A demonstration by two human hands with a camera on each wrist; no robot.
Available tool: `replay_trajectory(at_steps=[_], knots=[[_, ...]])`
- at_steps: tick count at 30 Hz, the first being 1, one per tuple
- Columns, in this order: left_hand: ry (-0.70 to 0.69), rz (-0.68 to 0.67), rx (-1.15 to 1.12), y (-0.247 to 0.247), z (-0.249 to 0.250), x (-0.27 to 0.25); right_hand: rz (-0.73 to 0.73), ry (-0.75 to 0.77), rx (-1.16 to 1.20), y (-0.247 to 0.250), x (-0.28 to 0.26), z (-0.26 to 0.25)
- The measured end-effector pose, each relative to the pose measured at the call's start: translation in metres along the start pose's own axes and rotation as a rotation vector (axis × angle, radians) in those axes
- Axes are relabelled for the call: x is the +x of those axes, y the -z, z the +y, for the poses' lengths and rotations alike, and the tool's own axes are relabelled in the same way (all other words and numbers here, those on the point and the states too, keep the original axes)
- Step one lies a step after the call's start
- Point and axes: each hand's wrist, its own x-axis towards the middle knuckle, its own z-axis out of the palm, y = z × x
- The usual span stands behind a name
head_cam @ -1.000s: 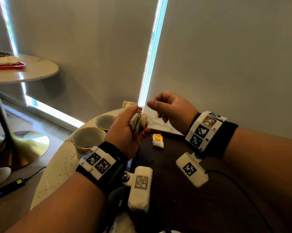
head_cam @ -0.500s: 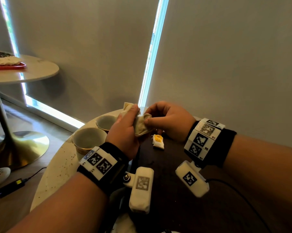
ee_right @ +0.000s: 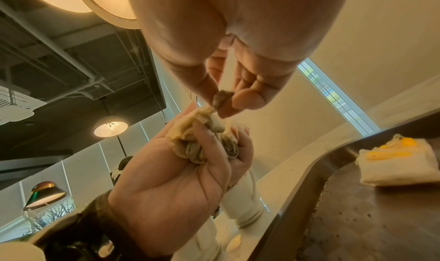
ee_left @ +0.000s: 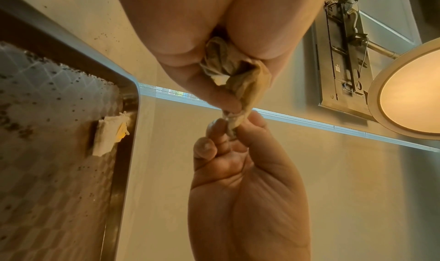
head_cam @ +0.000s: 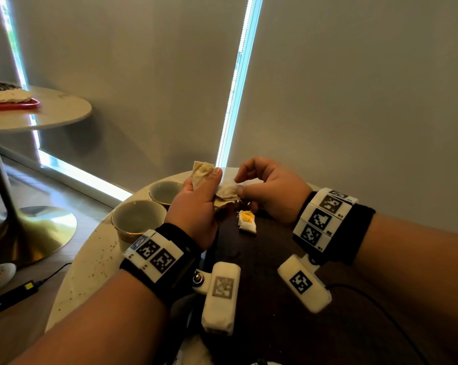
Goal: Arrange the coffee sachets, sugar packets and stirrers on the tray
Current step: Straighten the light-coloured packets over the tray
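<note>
My left hand (head_cam: 196,206) grips a bunch of beige sachets (head_cam: 224,194) above the table's far edge; the same bunch (ee_right: 202,142) fills its palm in the right wrist view. My right hand (head_cam: 271,191) pinches one end of a sachet (ee_left: 234,122) from that bunch between thumb and fingertips (ee_right: 247,98). A white sachet with a yellow tag (head_cam: 247,222) lies flat on the dark tray (head_cam: 275,325), near its far left corner (ee_left: 128,88), just below both hands. No stirrers are in view.
Two cream cups (head_cam: 138,219) (head_cam: 164,191) stand on the speckled round table (head_cam: 88,272) left of the tray. A second round table (head_cam: 51,111) with a red plate (head_cam: 12,104) stands at far left. Window blinds close off the back.
My right hand has come in from a raised, empty position to the bunch in my left hand and now pinches one sachet. The left hand has stayed in place.
</note>
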Motion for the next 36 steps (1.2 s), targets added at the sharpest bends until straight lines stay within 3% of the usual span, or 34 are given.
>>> replay_trajectory(at_steps=[13,22,29,33,36], knots=[[-0.037,0.036,0.045,0.000,0.003,-0.002,-0.142,-0.017,-0.144,0.006,-0.006,-0.001],[-0.038,-0.006,-0.021,-0.007,0.006,-0.008,-0.036,-0.094,0.006,0.008,-0.002,0.007],[-0.100,0.040,-0.018,-0.005,0.009,-0.006,0.186,-0.264,0.002,0.016,0.017,0.026],[-0.106,0.069,-0.023,-0.003,0.011,-0.003,0.199,-0.358,-0.104,0.018,0.026,0.030],[-0.106,0.073,-0.030,-0.003,0.011,-0.003,0.125,-0.427,-0.137,0.012,0.032,0.031]])
